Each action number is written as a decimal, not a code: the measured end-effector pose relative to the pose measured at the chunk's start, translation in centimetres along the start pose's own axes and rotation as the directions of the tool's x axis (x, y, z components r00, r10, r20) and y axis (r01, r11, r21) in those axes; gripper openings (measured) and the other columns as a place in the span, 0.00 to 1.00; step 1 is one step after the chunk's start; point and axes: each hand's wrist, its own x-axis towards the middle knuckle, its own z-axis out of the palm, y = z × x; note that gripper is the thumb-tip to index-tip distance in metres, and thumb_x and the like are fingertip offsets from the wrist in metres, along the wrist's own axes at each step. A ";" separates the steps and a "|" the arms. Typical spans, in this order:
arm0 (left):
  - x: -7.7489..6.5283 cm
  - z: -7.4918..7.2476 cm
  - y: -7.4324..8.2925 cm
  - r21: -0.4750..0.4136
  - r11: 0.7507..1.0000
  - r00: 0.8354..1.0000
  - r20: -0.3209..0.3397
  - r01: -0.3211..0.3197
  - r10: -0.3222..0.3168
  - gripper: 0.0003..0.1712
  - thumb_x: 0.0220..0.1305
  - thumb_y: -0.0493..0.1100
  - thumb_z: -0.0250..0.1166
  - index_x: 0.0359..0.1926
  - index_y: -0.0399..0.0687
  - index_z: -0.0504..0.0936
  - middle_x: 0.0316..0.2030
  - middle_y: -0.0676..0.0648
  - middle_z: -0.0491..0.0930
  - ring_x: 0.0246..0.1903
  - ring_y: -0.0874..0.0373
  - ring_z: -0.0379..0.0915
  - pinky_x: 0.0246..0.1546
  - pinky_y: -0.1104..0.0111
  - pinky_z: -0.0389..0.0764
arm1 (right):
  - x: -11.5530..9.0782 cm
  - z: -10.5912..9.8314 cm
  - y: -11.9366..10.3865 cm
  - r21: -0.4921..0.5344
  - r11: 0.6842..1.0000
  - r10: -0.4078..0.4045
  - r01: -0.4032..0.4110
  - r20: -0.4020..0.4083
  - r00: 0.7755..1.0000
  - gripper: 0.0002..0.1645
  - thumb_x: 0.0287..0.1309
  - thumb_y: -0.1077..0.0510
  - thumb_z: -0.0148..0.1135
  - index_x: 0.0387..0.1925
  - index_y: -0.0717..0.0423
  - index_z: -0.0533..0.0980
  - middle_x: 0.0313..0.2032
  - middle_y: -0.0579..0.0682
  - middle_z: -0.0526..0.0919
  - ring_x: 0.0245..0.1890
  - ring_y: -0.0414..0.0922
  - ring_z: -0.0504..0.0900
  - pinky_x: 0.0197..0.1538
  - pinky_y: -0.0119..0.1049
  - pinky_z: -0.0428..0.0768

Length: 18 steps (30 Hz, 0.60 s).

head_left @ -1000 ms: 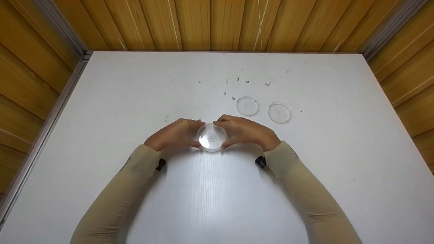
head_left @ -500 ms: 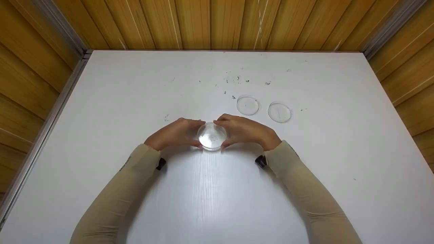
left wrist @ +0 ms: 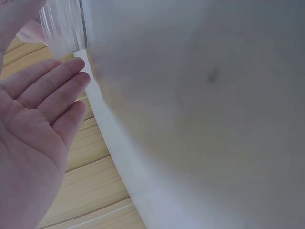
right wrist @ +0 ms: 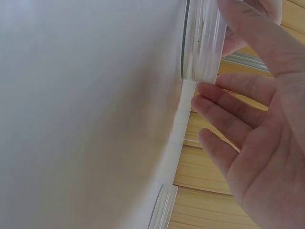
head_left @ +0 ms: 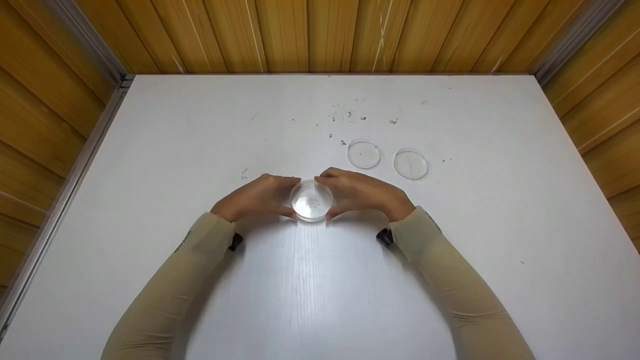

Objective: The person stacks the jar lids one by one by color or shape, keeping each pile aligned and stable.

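Across the white desk [head_left: 150, 160], from the left, a tan sleeve leads to the left hand [head_left: 257, 197], whose grip pinches the side of a stack of clear round dishes [head_left: 312, 201], thumb on the near edge and a fingertip on the far one. The stack sits centrally between both hands and seems to rest flat on the desk. On its other side, the right hand [head_left: 367, 195] pinches in the same manner, its lower fingers spread loosely. Farther right and back lie two more shallow pieces, the nearer-left dish [head_left: 364, 154] and the rightmost dish [head_left: 410, 164], apart from each other.

Should the left grip press harder than the right, the slick layers might slide or tip, smooth plastic offering little hold. On the right, an outward sweep of the knuckles could nudge the nearer-left dish.

Leftmost, the left thumb is cut off in its wrist view. Glare washes out the stack's top; its faint print is unreadable, and the layers cannot be counted. The right index fingertip is partly hidden behind the stack, and a dish is cropped at that wrist view's lower edge.
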 end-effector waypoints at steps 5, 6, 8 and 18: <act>-0.1 -0.4 0.1 0.020 0.999 0.999 0.003 0.034 -0.034 0.48 0.51 0.48 0.75 0.70 0.42 0.64 0.67 0.46 0.68 0.67 0.55 0.63 0.67 0.58 0.65 | -0.2 -0.1 0.1 -0.003 1.000 0.003 -0.003 -0.005 1.000 0.50 0.45 0.44 0.75 0.68 0.56 0.66 0.61 0.49 0.72 0.60 0.45 0.73 0.64 0.40 0.71; 0.0 -0.5 0.2 0.028 0.999 0.999 0.001 0.042 -0.042 0.49 0.51 0.49 0.75 0.71 0.43 0.62 0.68 0.46 0.66 0.68 0.54 0.61 0.68 0.58 0.64 | -0.3 -0.2 0.1 -0.005 1.000 0.011 -0.011 -0.006 1.000 0.50 0.46 0.44 0.74 0.68 0.56 0.65 0.62 0.49 0.71 0.61 0.45 0.72 0.65 0.40 0.70; 0.1 -0.8 0.5 0.045 0.997 0.998 -0.011 0.062 -0.061 0.51 0.51 0.52 0.74 0.72 0.45 0.59 0.70 0.48 0.62 0.71 0.54 0.56 0.70 0.58 0.61 | -0.4 -0.4 0.2 -0.008 0.999 0.035 -0.035 -0.005 0.999 0.50 0.48 0.41 0.72 0.69 0.54 0.64 0.65 0.47 0.69 0.64 0.44 0.70 0.67 0.40 0.67; 2.2 -1.8 2.1 0.121 0.987 0.990 -0.110 0.103 -0.090 0.56 0.53 0.61 0.70 0.75 0.50 0.51 0.75 0.50 0.49 0.75 0.48 0.42 0.74 0.54 0.48 | -1.7 -1.9 1.4 0.026 0.997 0.081 -0.079 -0.077 0.994 0.51 0.50 0.39 0.69 0.72 0.49 0.59 0.71 0.45 0.62 0.71 0.45 0.60 0.72 0.43 0.61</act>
